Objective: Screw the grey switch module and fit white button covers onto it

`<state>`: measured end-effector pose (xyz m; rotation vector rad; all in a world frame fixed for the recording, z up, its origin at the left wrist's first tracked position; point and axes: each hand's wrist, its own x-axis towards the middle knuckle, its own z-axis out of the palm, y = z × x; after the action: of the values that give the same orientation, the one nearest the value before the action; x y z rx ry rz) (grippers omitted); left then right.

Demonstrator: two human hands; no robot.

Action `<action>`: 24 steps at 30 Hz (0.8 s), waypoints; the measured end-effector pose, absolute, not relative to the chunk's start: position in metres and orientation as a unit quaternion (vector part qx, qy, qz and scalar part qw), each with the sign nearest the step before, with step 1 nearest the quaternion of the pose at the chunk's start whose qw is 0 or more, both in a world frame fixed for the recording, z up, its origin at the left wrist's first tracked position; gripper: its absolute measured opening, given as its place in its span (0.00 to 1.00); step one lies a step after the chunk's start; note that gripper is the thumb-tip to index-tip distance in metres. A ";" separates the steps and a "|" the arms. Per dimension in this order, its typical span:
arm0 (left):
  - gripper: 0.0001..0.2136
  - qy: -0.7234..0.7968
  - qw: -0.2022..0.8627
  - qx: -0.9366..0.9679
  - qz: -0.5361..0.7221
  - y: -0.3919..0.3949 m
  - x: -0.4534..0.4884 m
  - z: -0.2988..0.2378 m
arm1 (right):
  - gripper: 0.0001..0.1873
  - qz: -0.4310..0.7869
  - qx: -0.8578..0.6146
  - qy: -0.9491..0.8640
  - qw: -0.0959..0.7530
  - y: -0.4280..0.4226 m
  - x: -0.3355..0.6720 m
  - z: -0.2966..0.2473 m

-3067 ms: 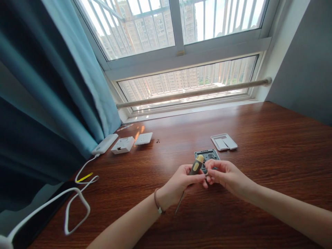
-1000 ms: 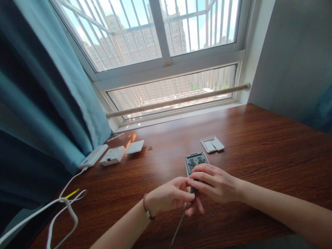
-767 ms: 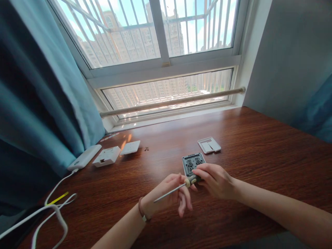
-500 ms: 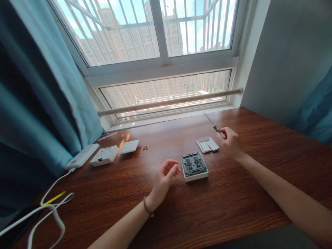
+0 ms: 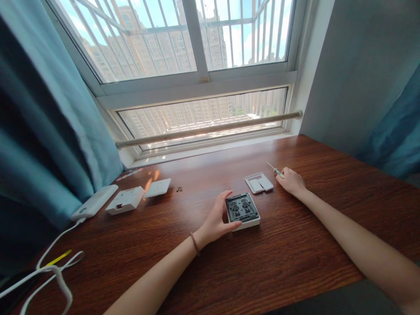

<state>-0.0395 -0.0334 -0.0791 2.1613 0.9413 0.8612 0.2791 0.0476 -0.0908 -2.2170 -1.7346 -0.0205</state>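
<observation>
Since the earlier head view, the left hand point(image 5: 215, 220) had settled, widely spread, on the grey-faced box point(image 5: 243, 209) just right of it; the right hand point(image 5: 292, 180), curled round the screwdriver point(image 5: 278, 173), had dropped lower. Steadying the box by its edges seemed best.

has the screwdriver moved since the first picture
Yes. Judged against the white cover, the screwdriver has gone from the cover's near left to its right side.

The right hand point(image 5: 292, 180) has lowered the screwdriver point(image 5: 278, 173), and the left hand point(image 5: 215, 220) now holds the grey-faced box point(image 5: 243, 208).
</observation>
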 end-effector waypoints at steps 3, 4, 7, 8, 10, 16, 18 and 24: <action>0.40 0.350 0.312 0.827 0.308 -0.033 -0.039 -0.081 | 0.16 -0.009 -0.776 -0.614 0.144 0.046 0.275 -0.091; 0.39 0.348 0.313 0.829 0.305 -0.033 -0.038 -0.081 | 0.16 -0.009 -0.776 -0.616 0.139 0.045 0.274 -0.090; 0.38 0.348 0.321 0.827 0.304 -0.033 -0.036 -0.081 | 0.17 -0.010 -0.775 -0.618 0.128 0.043 0.272 -0.089; 0.38 0.350 0.323 0.825 0.304 -0.033 -0.036 -0.080 | 0.17 -0.011 -0.776 -0.618 0.125 0.042 0.271 -0.088; 0.39 0.355 0.325 0.823 0.303 -0.034 -0.036 -0.079 | 0.17 -0.010 -0.777 -0.618 0.119 0.042 0.270 -0.088; 0.38 0.360 0.329 0.820 0.301 -0.035 -0.036 -0.077 | 0.17 -0.013 -0.777 -0.619 0.112 0.042 0.267 -0.088; 0.38 0.358 0.336 0.817 0.301 -0.034 -0.036 -0.077 | 0.17 -0.014 -0.776 -0.620 0.113 0.043 0.267 -0.089; 0.37 0.357 0.365 0.807 0.299 -0.033 -0.037 -0.077 | 0.16 -0.019 -0.778 -0.618 0.114 0.043 0.268 -0.090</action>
<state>-0.0368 -0.0334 -0.0773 2.0748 0.9176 0.7680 0.2680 0.0431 -0.0901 -2.2801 -1.8108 -0.0556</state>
